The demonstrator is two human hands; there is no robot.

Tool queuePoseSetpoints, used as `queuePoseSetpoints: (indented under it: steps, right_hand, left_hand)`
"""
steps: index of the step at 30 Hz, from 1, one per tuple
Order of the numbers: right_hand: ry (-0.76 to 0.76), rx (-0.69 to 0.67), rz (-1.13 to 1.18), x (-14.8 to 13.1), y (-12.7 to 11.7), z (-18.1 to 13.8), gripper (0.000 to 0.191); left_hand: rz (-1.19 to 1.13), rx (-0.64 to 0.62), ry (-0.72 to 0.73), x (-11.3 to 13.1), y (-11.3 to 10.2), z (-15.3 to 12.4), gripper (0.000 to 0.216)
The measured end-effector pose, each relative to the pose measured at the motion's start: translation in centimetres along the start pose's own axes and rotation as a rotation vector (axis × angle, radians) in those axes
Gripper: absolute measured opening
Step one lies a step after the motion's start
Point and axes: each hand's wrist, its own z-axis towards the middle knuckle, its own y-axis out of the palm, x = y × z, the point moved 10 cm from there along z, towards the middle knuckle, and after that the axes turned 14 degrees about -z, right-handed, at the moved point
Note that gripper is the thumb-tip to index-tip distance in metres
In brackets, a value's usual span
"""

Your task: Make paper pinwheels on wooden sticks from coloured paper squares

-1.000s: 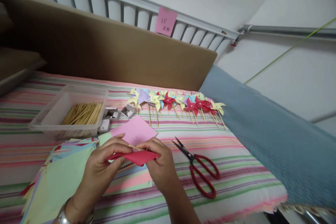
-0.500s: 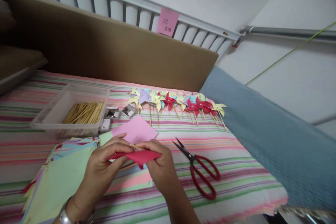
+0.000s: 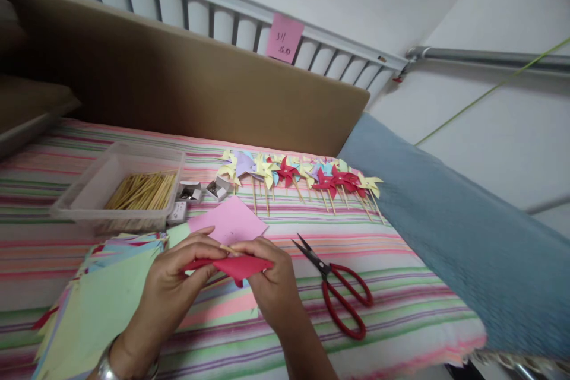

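Note:
A red paper pinwheel (image 3: pixel 240 266) is held between both hands above the striped cloth. My left hand (image 3: pixel 184 267) grips its left side, thumb below and fingers above. My right hand (image 3: pixel 269 273) is closed on its right side. A thin wooden stick (image 3: pixel 229 249) shows its end between my fingertips, against the paper; the rest of it is hidden, so I cannot tell which hand bears it. A pink paper square (image 3: pixel 234 221) lies just beyond my hands. Red-handled scissors (image 3: pixel 332 279) rest to the right, blades slightly apart.
Left of my hands lies a stack of coloured paper (image 3: pixel 102 297). Behind it stands a clear plastic box (image 3: pixel 71 205) of wooden sticks, beside small boxes of pins (image 3: pixel 217 188). Finished pinwheels (image 3: pixel 287 171) line the back, before a cardboard panel (image 3: pixel 200 95). The cloth's edge (image 3: pixel 478 332) is at right.

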Motion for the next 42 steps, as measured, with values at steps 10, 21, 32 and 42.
queuePoseSetpoints:
  steps: [10, 21, 32, 42]
  right_hand:
    - [0.015, 0.005, 0.02, 0.24, 0.09, 0.16, 0.028]
    - [-0.009, 0.013, -0.027, 0.09, -0.18, 0.09, 0.032]
    - [-0.017, -0.001, -0.004, -0.07, 0.05, 0.11, 0.03]
    - [-0.008, 0.039, -0.025, -0.22, 0.08, -0.23, 0.032]
  left_hand:
    - [-0.007, 0.0, -0.005, 0.0, 0.08, 0.16, 0.018]
    - [0.009, -0.007, -0.016, -0.38, 0.08, -0.01, 0.019]
    - [0.016, 0.0, 0.025, 0.1, -0.04, 0.07, 0.021]
    - [0.013, 0.016, -0.007, -0.05, -0.24, 0.08, 0.013]
